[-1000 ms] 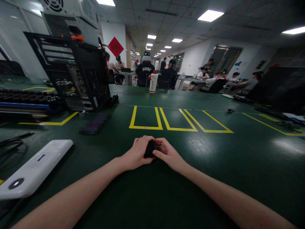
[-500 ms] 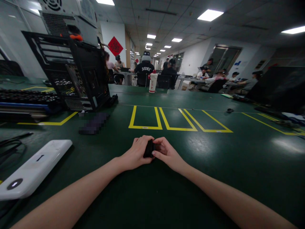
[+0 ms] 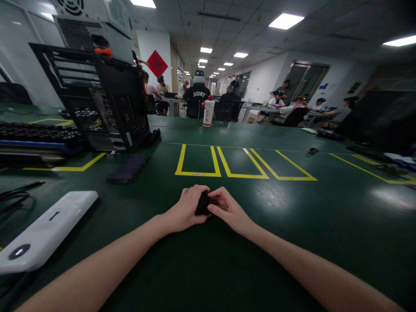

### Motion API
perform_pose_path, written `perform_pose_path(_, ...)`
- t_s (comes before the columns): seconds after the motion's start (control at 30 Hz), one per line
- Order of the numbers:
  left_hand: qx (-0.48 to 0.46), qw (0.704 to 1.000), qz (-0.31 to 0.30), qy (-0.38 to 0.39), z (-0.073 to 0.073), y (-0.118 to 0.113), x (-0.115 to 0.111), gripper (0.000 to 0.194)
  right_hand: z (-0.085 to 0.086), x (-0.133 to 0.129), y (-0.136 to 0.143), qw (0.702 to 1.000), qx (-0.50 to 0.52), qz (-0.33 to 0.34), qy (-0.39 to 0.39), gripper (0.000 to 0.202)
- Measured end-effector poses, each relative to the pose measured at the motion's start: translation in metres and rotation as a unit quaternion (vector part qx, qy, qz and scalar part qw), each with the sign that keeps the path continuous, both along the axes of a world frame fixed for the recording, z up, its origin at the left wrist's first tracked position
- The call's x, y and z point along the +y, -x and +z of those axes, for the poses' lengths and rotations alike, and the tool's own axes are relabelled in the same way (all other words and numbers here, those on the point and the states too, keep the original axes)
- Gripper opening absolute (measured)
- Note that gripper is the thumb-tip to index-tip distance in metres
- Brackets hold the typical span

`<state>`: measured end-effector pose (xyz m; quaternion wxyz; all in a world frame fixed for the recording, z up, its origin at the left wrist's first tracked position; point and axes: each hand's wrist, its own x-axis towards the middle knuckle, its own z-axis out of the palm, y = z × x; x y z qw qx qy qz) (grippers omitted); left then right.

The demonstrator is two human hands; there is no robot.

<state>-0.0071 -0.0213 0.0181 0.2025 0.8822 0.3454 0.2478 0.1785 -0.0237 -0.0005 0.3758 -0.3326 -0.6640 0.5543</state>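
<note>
I am holding a small black object point(image 3: 202, 204) between my two bare hands, just on the near side of a row of yellow tape outlines point(image 3: 248, 176) and well short of the far edge of the dark green tabletop point(image 3: 208, 264). My left hand point(image 3: 188, 206) is curling over the object's left side, fingers lying together and clamping on it, with the thumb running low along its near side. My right hand point(image 3: 232, 212) is meeting the right side with thumb and fingertips, a gap showing between them; I cannot tell from here whether they are gripping or only touching. The hands are hiding much of the object, and I cannot tell whether it is resting on the surface. Toward the left edge, a long white device point(image 3: 45, 232) is lying flat near some black cables point(image 3: 16, 197), while a dark, blurred-out flat item point(image 3: 128, 168) is lying near the foot of an open black computer case point(image 3: 120, 102). A white bottle with a red top point(image 3: 208, 113) is standing upright near the far edge, and beyond that edge a person in a black top point(image 3: 196, 92) is sitting with their back toward me.
</note>
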Motion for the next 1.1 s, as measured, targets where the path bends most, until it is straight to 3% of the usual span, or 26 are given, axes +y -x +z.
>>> perform_pose_path(0.17,-0.006,1.0,0.0,-0.005,-0.002,0.0,0.001,0.051,-0.001,0.001,0.001,1.0,-0.018,-0.005,0.008,0.03)
perform_pose_path(0.4,-0.02,1.0,0.008,-0.012,-0.01,-0.001,0.003,0.054,0.001,0.001,0.0,1.0,-0.006,0.007,-0.008,0.023)
perform_pose_path(0.5,-0.021,1.0,0.011,-0.01,-0.007,-0.001,0.002,0.053,0.001,0.001,0.001,1.0,-0.016,-0.009,-0.005,0.017)
perform_pose_path(0.63,-0.006,1.0,0.001,0.0,0.001,-0.001,-0.001,0.05,0.0,0.001,0.001,0.999,-0.041,-0.023,-0.009,0.024)
perform_pose_path(0.77,-0.003,1.0,-0.004,0.006,0.007,0.0,-0.004,0.049,0.002,-0.001,0.001,0.999,-0.034,-0.002,-0.013,0.023)
perform_pose_path(1.1,0.0,1.0,0.0,-0.005,0.003,-0.001,-0.001,0.051,0.002,-0.001,0.001,1.0,-0.01,0.001,-0.004,0.022)
